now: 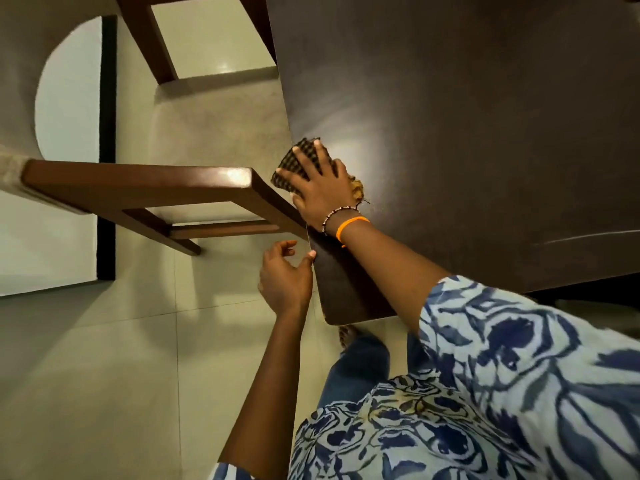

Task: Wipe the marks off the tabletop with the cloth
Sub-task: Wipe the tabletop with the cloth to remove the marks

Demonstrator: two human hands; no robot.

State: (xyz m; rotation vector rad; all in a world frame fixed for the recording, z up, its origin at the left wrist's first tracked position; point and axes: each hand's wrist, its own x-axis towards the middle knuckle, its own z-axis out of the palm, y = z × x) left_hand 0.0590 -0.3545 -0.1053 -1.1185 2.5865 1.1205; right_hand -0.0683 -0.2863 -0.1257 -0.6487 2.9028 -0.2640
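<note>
A dark brown tabletop [485, 133] fills the upper right of the head view. My right hand [320, 188] lies flat on a checked brown-and-tan cloth [292, 168], pressing it onto the table near its left edge, fingers spread. The cloth's frayed yellow end [356, 188] shows beside my wrist. My left hand [284, 275] hovers just off the table's left edge near the front corner [346, 306], fingers loosely curled, thumb tip touching the edge, nothing in it. No marks are plain on the wood; a glare patch sits right of the cloth.
A wooden chair [156, 185] with a beige seat stands against the table's left side, its top rail close to the cloth. Pale floor tiles [104, 375] spread below. My leg and foot [353, 341] are under the table corner.
</note>
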